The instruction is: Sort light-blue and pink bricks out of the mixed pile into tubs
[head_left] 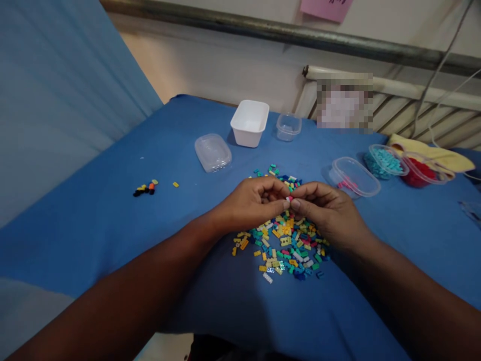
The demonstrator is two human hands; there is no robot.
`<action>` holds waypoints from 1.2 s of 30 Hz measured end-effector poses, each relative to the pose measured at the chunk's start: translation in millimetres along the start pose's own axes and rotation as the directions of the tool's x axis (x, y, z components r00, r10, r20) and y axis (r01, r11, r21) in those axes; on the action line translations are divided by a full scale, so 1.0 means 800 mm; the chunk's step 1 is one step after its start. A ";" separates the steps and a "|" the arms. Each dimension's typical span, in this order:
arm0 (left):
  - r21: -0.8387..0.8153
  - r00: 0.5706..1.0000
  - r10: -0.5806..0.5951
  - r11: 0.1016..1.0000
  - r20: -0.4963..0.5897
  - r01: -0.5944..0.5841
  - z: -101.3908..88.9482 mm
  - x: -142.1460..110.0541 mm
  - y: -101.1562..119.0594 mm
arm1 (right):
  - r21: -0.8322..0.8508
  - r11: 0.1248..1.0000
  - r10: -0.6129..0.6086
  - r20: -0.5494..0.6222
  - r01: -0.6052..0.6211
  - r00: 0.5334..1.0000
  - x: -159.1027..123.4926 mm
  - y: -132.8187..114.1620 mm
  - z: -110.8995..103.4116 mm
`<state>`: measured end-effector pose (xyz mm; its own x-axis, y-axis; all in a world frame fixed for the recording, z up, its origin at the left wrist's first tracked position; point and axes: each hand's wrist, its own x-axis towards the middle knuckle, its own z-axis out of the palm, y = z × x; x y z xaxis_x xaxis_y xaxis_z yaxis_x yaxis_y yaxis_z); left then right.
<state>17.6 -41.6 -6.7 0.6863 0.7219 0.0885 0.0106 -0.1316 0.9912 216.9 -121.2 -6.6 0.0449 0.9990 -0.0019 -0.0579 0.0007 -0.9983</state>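
Note:
Above a heap of small coloured building bricks (287,240), both my hands meet at the fingertips. Between them is a tiny pink and white piece (289,199), which looks like small bricks held together. My left hand (255,203) pinches its white side with thumb and forefinger. On the pink side, my right hand (325,208) pinches it the same way. The heap mixes yellow, teal, blue, green, white and pink bricks, and my hands hide part of it.
Along the back stand a white tub (249,135), a clear lid (213,153) and a small clear container (289,128). At right are containers with pink bricks (347,185), teal bricks (387,160) and red bricks (421,171), beside a yellow cloth (436,154). Black, yellow and orange pieces (146,188) lie left.

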 end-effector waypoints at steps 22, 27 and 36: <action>0.334 0.971 0.117 0.925 0.207 -0.182 -0.033 -0.002 0.022 | -0.234 0.972 -0.002 0.044 0.012 0.999 -0.008 -0.024 -0.053; 0.506 0.889 0.249 0.749 0.385 -0.429 -0.039 0.002 0.016 | -0.514 0.847 0.010 0.277 0.140 0.961 -0.045 -0.029 -0.065; 0.507 0.748 0.237 0.607 0.620 -0.612 -0.004 -0.009 0.031 | -0.732 0.508 0.054 0.554 0.454 0.831 -0.063 -0.030 -0.062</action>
<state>10.4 -48.2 17.3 0.9668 0.0879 0.2400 -0.0446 -0.8664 0.4974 265.5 -173.8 14.6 -0.5180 0.8550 -0.0237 0.7205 0.4213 -0.5508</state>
